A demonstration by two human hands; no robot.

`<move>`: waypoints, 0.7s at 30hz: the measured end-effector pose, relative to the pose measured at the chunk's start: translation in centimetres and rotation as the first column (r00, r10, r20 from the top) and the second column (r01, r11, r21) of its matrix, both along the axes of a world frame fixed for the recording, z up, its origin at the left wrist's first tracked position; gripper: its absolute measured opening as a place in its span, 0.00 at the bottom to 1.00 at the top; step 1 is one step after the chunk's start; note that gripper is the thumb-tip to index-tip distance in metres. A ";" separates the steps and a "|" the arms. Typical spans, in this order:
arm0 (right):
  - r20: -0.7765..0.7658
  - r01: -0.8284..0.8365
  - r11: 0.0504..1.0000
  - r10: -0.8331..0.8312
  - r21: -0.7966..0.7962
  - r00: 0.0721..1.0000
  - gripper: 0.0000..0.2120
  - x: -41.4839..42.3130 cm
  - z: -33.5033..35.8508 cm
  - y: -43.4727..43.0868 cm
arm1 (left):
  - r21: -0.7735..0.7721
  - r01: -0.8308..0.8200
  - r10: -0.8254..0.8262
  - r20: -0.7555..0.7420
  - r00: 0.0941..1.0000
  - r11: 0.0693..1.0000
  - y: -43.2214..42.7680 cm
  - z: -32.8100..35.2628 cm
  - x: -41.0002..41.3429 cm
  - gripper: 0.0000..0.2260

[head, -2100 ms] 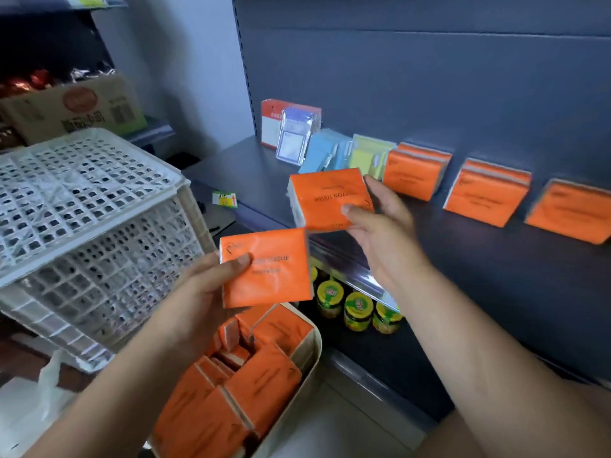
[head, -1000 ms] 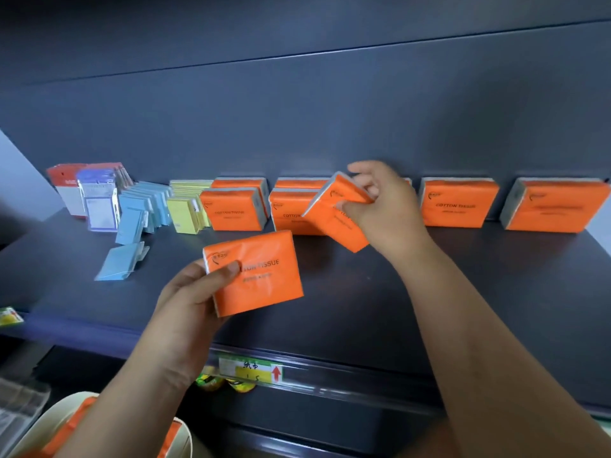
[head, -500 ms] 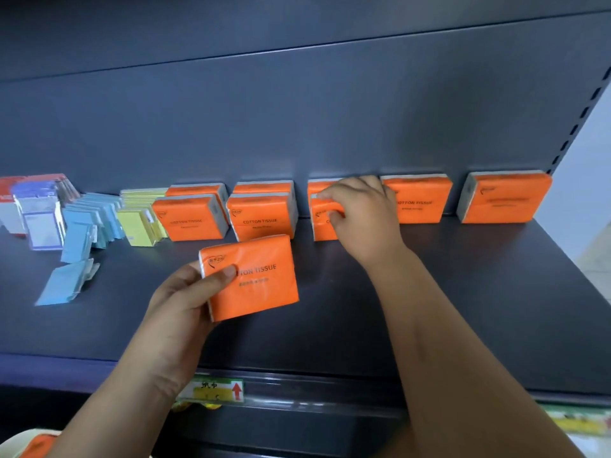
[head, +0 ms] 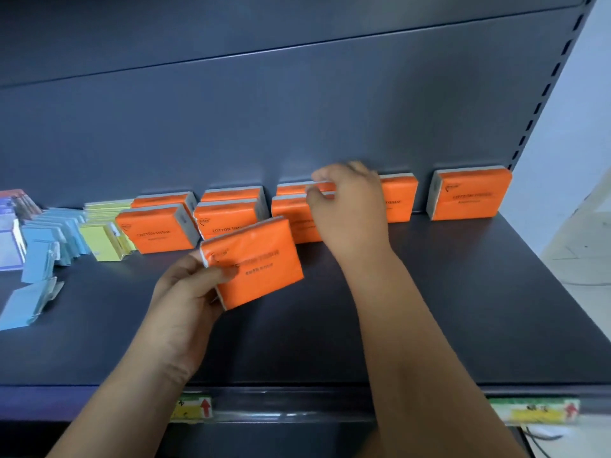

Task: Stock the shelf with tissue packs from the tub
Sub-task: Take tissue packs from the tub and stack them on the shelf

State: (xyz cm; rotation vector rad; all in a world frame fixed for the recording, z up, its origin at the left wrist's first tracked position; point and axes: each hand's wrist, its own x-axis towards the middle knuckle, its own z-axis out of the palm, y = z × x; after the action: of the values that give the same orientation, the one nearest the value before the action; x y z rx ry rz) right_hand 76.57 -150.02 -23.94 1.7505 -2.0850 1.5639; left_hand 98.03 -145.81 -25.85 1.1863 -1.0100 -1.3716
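Head view: at the left end of the shelf (head: pixel 463 292), blue packs (head: pixel 49 239) and yellow packs (head: pixel 105 239) stand near the shelf's back. The left hand (head: pixel 185 299) grasps one held tissue pack (head: pixel 254 262), thumb on its face, tilted above the shelf's middle. Along the shelf's back stands a row of orange packs (head: pixel 158 233), some two deep. The right hand (head: pixel 347 213) is at the row's third stack (head: pixel 291 223), fingers bent over its top edge; blur prevents telling whether they grip. Two end packs (head: pixel 469 196) stand toward the shelf's right end.
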 end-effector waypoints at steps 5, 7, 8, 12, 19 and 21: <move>0.411 -0.061 0.970 -0.043 0.236 0.910 0.21 -2.1 2.8 4.4 | -0.146 -0.058 0.057 -0.012 0.998 0.988 -0.8 2.5 -7.3 0.18; 0.466 -0.015 0.975 -0.093 0.223 0.880 0.22 -3.2 3.3 5.4 | -0.211 -0.058 0.066 0.030 0.997 0.976 -1.2 2.9 -9.9 0.18; 0.494 0.012 0.978 -0.117 0.209 0.862 0.22 -3.8 3.4 5.7 | -0.239 -0.044 0.060 0.060 0.996 0.970 -1.3 3.1 -11.1 0.17; 0.633 0.130 0.980 -0.199 0.154 0.749 0.25 -6.5 2.6 6.5 | -0.369 -0.021 0.113 0.231 0.966 0.929 -1.3 2.7 -15.0 0.12; 0.664 0.251 0.933 -0.360 0.258 0.655 0.14 -8.7 1.5 6.1 | -0.316 0.166 -0.020 0.418 0.908 0.934 -0.2 0.1 -19.8 0.20; 0.677 0.202 0.935 -0.351 0.291 0.647 0.11 -8.7 1.2 5.6 | -0.249 0.197 -0.088 0.390 0.917 0.948 0.2 -0.3 -20.3 0.18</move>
State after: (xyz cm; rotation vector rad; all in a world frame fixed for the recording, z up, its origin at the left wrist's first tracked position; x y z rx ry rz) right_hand 67.90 -144.42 -22.78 0.7688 -2.7260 2.2501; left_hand 77.70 -145.57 -26.11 1.1960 -1.5396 -1.0798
